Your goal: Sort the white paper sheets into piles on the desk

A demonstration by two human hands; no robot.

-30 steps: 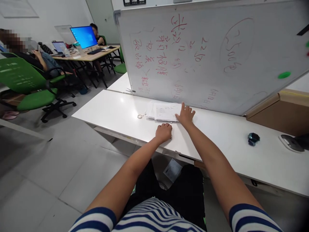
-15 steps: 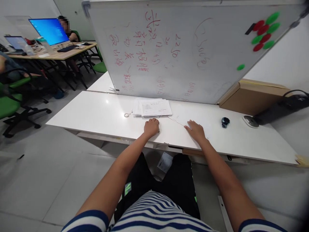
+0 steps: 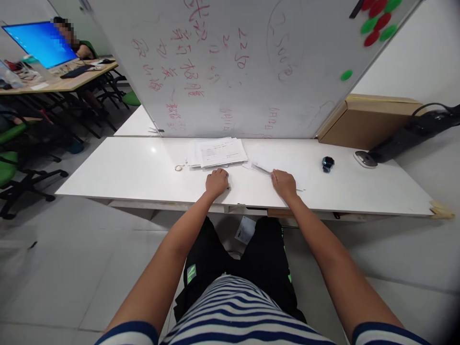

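Observation:
My left hand [image 3: 217,183] rests on the white table [image 3: 136,172] with its fingers curled closed, just in front of a stack of printed papers [image 3: 223,153]. A tiny dark bit shows at its right side; what it holds is hidden. To the right, my right hand [image 3: 283,184] is closed around a thin pale grey strip [image 3: 261,169], which sticks out to the upper left. A fine end shows on the hand's other side. Whether this is a sheet's edge or a stick, I cannot tell. A small pale ring-shaped coil [image 3: 178,167] lies left of the papers.
Behind the papers stands a whiteboard [image 3: 251,96] with red writing and magnets. A dark watch-like object [image 3: 327,164], a grey-white mouse-like device [image 3: 365,159] and a cardboard box [image 3: 366,120] are at the right. A person [image 3: 84,50] sits behind a monitor [image 3: 43,43] at the far left.
My right hand has gone from spread fingers on the table to a closed grip on the pale strip. The left hand stays closed by the papers. The view has shifted slightly.

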